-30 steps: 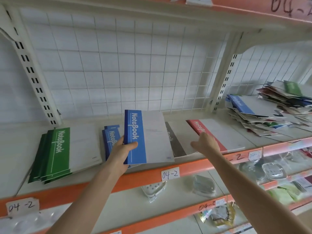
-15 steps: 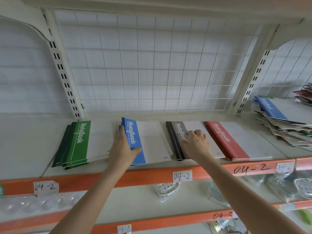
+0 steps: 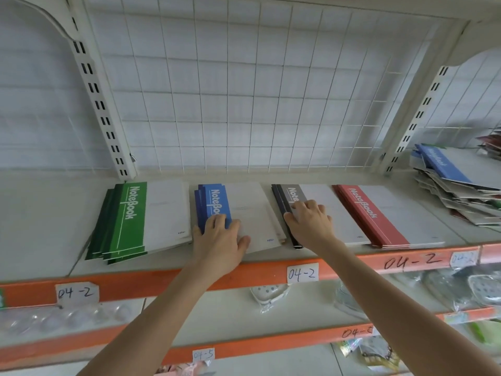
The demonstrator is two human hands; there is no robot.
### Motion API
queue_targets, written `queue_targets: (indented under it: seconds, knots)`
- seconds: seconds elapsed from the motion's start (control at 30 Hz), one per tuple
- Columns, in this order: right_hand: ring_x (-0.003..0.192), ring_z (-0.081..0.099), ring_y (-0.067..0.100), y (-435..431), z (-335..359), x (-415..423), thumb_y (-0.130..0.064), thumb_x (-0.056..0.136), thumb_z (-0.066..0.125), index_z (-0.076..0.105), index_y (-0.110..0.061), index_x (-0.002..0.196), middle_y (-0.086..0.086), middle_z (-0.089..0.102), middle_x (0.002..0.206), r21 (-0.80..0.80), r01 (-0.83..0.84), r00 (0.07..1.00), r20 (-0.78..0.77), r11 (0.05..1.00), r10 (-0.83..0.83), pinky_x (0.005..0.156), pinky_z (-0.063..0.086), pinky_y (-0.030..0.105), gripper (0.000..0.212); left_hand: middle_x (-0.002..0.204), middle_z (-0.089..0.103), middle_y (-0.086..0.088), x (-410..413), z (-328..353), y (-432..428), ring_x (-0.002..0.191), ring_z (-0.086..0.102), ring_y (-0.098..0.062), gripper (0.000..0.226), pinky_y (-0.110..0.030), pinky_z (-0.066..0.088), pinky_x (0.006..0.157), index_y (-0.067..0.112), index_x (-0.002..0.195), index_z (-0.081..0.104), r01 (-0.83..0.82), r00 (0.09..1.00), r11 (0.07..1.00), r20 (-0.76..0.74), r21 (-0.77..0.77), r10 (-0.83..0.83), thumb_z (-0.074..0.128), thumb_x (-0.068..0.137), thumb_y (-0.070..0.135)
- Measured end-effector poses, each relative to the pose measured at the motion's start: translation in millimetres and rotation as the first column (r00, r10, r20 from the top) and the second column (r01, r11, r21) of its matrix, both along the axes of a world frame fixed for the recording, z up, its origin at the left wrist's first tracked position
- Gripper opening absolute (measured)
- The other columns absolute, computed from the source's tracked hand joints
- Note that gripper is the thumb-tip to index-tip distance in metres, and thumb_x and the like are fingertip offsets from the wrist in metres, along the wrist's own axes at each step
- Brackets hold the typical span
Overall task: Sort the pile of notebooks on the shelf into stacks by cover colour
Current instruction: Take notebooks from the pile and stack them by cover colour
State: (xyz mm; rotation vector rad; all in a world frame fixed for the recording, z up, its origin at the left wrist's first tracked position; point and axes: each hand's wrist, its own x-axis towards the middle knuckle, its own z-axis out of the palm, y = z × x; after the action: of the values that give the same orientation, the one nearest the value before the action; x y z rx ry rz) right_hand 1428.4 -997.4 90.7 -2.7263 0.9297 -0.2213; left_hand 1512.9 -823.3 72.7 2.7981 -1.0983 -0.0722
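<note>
Now holds both arms straight out, palms down. Rests left hand point(image 3: 219, 237) flat, fingers spread, on blue notebooks point(image 3: 214, 202). Sets right hand point(image 3: 310, 223) on grey notebooks point(image 3: 336, 213), fingers loosely bent, thumb at the spines. Lie flat under the palms, long sides running away from the wrists, spines leftward. Has green notebooks point(image 3: 135, 218) left of the left hand, red notebooks point(image 3: 379, 213) right of the right hand, unsorted pile point(image 3: 455, 191) farther right.

Single head view, close, facing shelf point(image 3: 54, 213) front-on.
</note>
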Motion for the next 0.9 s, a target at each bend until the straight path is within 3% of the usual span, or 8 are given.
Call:
queue_targets:
  seconds: [0.23,0.47,0.6,0.77,0.9]
  knots:
    - [0.123,0.037,0.029,5,12,-16,-0.034,0.097,0.035,0.041,-0.014,0.134,0.011,0.042,0.135,-0.012,0.080,0.997,0.014,0.997,-0.080,0.099,0.035,0.042,0.042,0.146,0.030,-0.009,6,12,-18,0.139,0.018,-0.030,0.046,-0.053,0.026,0.108,0.019,0.134,0.041,0.121,0.992,0.992,0.027,0.041,-0.122,0.031,0.098,0.046]
    - [0.126,0.036,0.028,-18,10,-59,-0.038,0.097,0.037,0.043,-0.016,0.133,0.008,0.042,0.136,-0.021,0.223,0.975,-0.005,0.975,-0.223,0.101,0.034,0.043,0.042,0.140,0.040,-0.006,-14,19,-72,0.134,0.028,-0.027,0.047,-0.044,0.032,0.102,0.019,0.133,0.042,0.326,0.942,0.945,0.093,-0.025,-0.322,0.031,0.098,0.047]
    - [0.124,0.036,0.031,-63,13,-76,-0.038,0.096,0.039,0.044,-0.013,0.130,0.011,0.043,0.135,-0.080,0.256,0.967,0.007,0.963,-0.257,0.099,0.034,0.044,0.042,0.140,0.040,-0.006,-30,19,-116,0.133,0.029,-0.025,0.048,-0.041,0.033,0.100,0.020,0.134,0.043,0.353,0.931,0.933,0.132,-0.076,-0.341,0.032,0.097,0.047]
    - [0.126,0.035,0.028,-142,27,-100,-0.036,0.096,0.041,0.043,-0.015,0.134,0.009,0.042,0.135,-0.165,0.238,0.971,0.061,0.957,-0.231,0.101,0.033,0.041,0.043,0.152,0.026,-0.008,-57,27,-185,0.142,0.018,-0.027,0.053,-0.045,0.026,0.111,0.020,0.144,0.031,0.320,0.943,0.944,0.124,-0.083,-0.309,0.031,0.098,0.046]
    - [0.128,0.031,0.030,-214,42,-123,-0.034,0.093,0.046,0.043,-0.015,0.132,0.010,0.038,0.136,-0.300,0.283,0.959,0.057,0.911,-0.279,0.105,0.030,0.044,0.043,0.142,0.038,-0.006,-78,33,-239,0.135,0.027,-0.025,0.048,-0.042,0.033,0.103,0.018,0.135,0.041,0.304,0.945,0.946,0.165,-0.116,-0.283,0.033,0.097,0.046]
